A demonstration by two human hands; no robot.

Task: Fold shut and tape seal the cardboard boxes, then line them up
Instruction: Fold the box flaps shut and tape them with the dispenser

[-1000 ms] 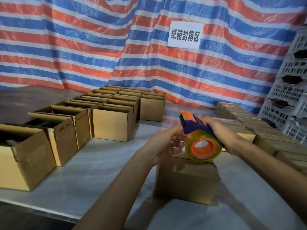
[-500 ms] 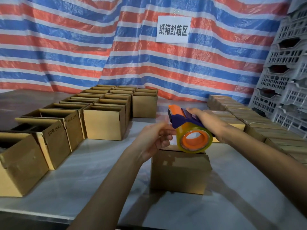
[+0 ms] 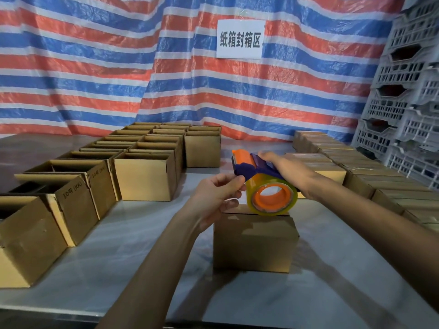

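box [image 3: 255, 243] sits shut near the tabletop's [image 3: 118, 248] front edge, under the tape dispenser [image 3: 270, 197]; right grip [image 3: 288, 167] clasps it, left grip [image 3: 217, 198] pinches its front (likely freeing tape for the seal).

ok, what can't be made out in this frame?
Head view:
- top seam of the closed box: covered by the tape roll and the left hand.
- whether the left hand pinches the roll's free end: clear film, too fine.
- insides of the open boxes: dark.
- right hand grip under the tape dispenser: hidden by the hand's back.
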